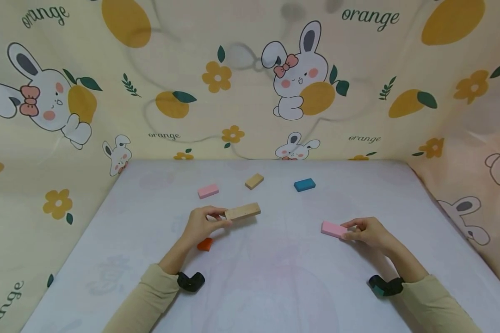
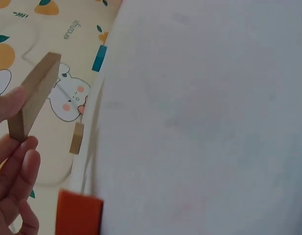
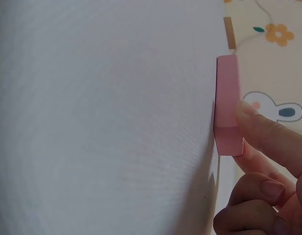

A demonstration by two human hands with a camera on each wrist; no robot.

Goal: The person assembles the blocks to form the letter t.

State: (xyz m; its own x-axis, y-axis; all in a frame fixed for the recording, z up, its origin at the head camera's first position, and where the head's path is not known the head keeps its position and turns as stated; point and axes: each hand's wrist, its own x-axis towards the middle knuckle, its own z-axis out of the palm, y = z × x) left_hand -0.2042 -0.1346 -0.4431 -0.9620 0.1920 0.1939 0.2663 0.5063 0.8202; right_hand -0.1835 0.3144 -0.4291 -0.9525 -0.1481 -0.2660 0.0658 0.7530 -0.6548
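Observation:
My left hand (image 1: 202, 223) pinches one end of a plain wooden block (image 1: 243, 212) between thumb and fingers, its long side pointing right over the white table. In the left wrist view the same wooden block (image 2: 38, 93) slants up from the fingertips. An orange-red block (image 1: 205, 244) lies just below the left hand, partly hidden by it. On the right, my right hand (image 1: 368, 232) grips the right end of a pink block (image 1: 334, 229). The right wrist view shows the thumb on one face of this pink block (image 3: 228, 105), with fingers behind it.
Farther back on the table (image 1: 266, 286) lie another pink block (image 1: 208, 191), a small wooden block (image 1: 254, 181) and a blue block (image 1: 305, 185). A patterned cloth (image 1: 241, 106) hangs behind the table and along its sides. Dark devices (image 1: 191, 282) sit on both wrists.

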